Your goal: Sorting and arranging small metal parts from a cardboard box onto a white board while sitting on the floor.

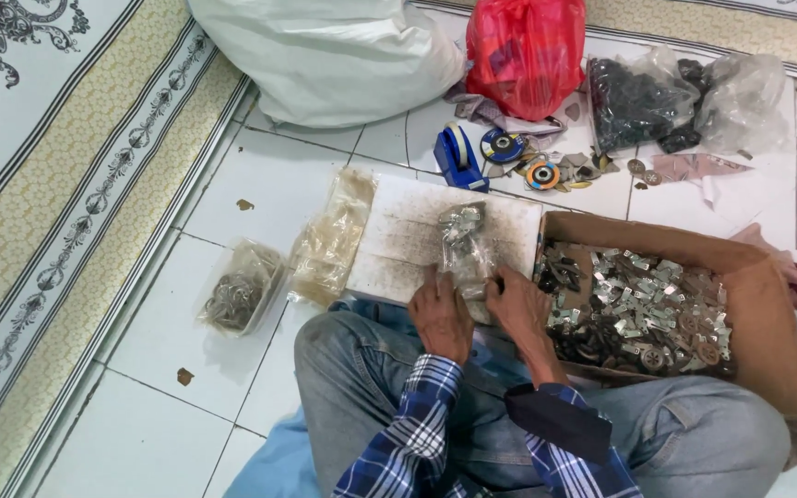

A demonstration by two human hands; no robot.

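**Small clear bag of metal parts, held at its lower end**

Left hand [440, 314] and right hand [518, 302] both pinched shut on the clear bag [464, 244], lying on the white board [398, 235] beside the cardboard box [758, 286]. Film thin, slippery, floppy — contents likely dense, sharp-edged. Best gripped low, weight supported from beneath.

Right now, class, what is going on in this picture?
A person sits on the tiled floor. Both the left hand and the right hand grip a small clear bag of metal parts resting on a white board. A cardboard box of loose metal pieces lies beside the right hand.
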